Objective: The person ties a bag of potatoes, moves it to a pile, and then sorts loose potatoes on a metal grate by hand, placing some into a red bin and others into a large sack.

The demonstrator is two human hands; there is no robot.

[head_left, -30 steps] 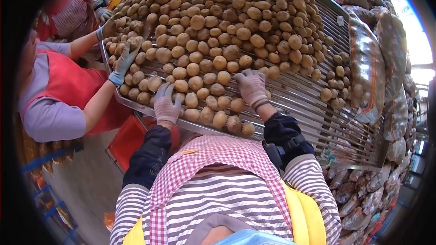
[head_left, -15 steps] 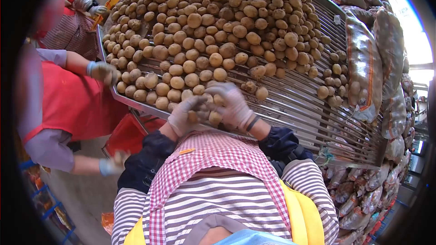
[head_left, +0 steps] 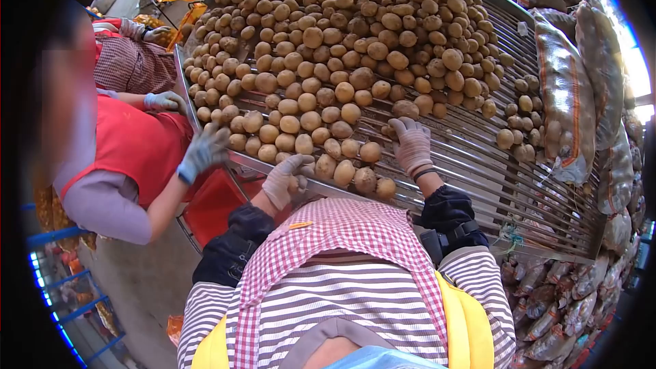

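Many potatoes [head_left: 321, 55] lie heaped on a slatted metal table [head_left: 471, 164]. My left hand [head_left: 285, 181], in a pale glove, is at the table's near edge with its fingers curled round a potato [head_left: 295, 183]. Farther right, my right hand [head_left: 411, 145], also gloved, reaches over the slats, its fingertips on a potato at the near side of the heap. A short group of potatoes [head_left: 344, 173] lies between my two hands, along the near rim.
A co-worker in a red apron [head_left: 137, 143] stands at the left, both gloved hands by the table's edge. Another person's gloved hands show at the far side. Filled mesh sacks [head_left: 560, 89] stand at the right, and a red container [head_left: 215, 198] is below the left edge.
My hands have moved apart: the right one went right and forward onto the slats, the left one stays near the rim. The co-worker's lower hand has risen to the table's edge.
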